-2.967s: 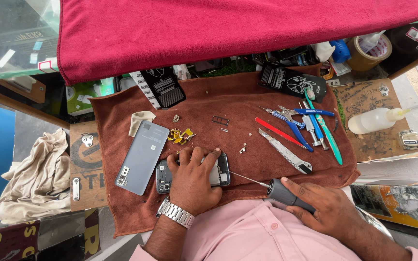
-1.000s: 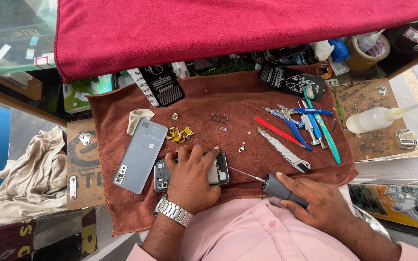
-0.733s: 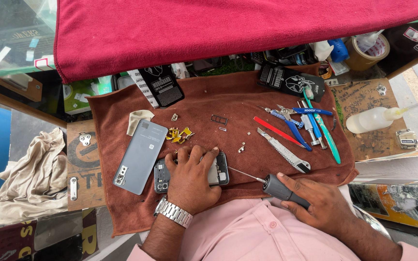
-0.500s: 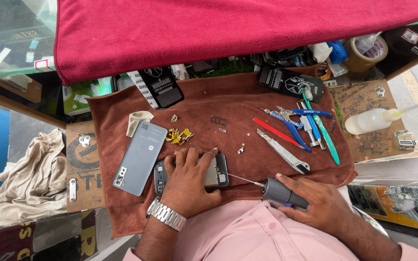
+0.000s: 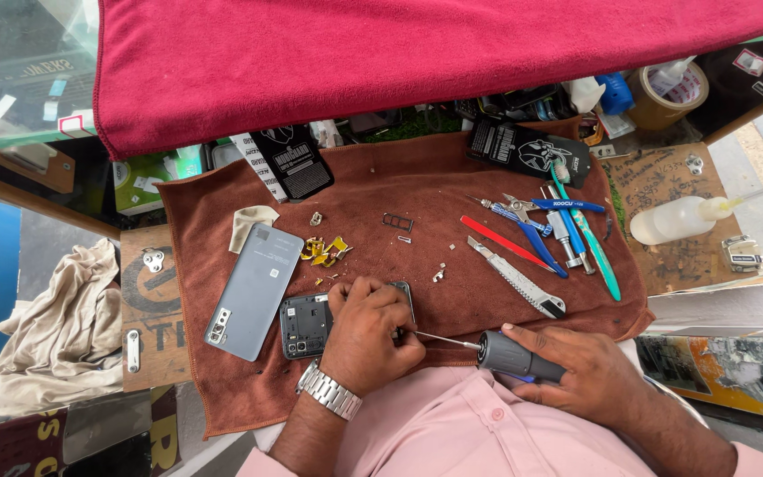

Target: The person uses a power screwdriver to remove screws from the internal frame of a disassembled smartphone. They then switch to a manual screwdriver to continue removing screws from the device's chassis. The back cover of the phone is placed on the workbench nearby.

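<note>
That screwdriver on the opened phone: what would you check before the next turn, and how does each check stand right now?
1. Left hand steadies the opened phone: ok.
2. Right hand grips the screwdriver: ok.
3. Tip seated in a screw: cannot tell, the left hand hides it.
4. Phone lies flat on the brown cloth: ok.
5. Grey back cover lies apart from the phone: ok.
6. Loose small parts lie off to the side: ok.

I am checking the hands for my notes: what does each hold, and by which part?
Right hand grips the screwdriver by its grey handle. Left hand presses on the opened phone, covering its right part.
</note>
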